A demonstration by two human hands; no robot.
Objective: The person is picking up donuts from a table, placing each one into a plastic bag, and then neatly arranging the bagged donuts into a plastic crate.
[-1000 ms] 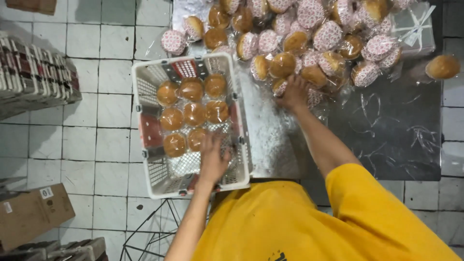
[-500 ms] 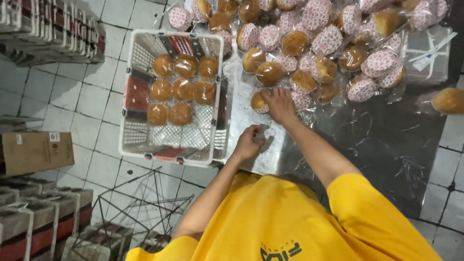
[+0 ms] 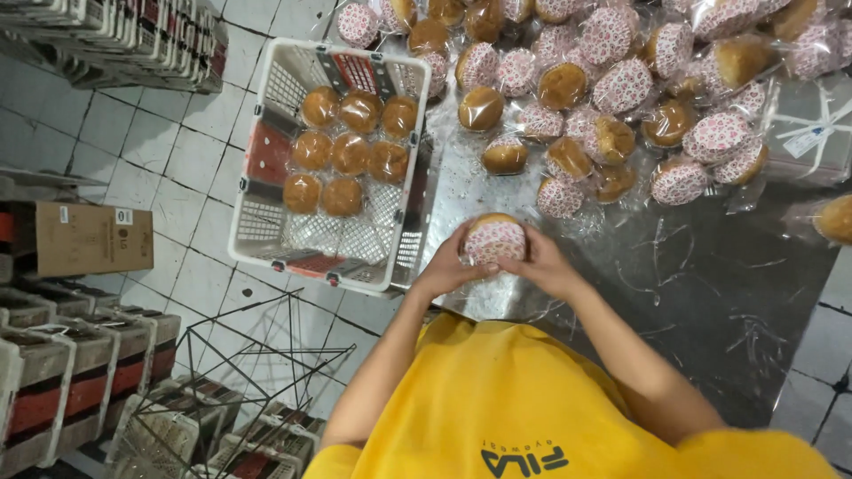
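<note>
A round bun in a clear wrapper, its red-and-white patterned paper base turned upward (image 3: 495,239), is clasped between both hands. The left hand (image 3: 446,266) is closed against the bun's nine o'clock side, and the right hand (image 3: 537,263) is closed against its three o'clock side, so the bun sits between the fingertips, just above the shiny metal surface (image 3: 710,293). At ten o'clock from the hands, a white plastic crate (image 3: 257,222) is seen, in which eight golden wrapped buns (image 3: 351,151) are laid in rows. From twelve to two o'clock, a loose heap of further wrapped buns (image 3: 612,106) is spread over the surface, some base-up, some crust-up. A wire rack (image 3: 240,372) stands on the tiled floor (image 3: 133,133) at eight o'clock, beside a brown cardboard box (image 3: 84,239).
</note>
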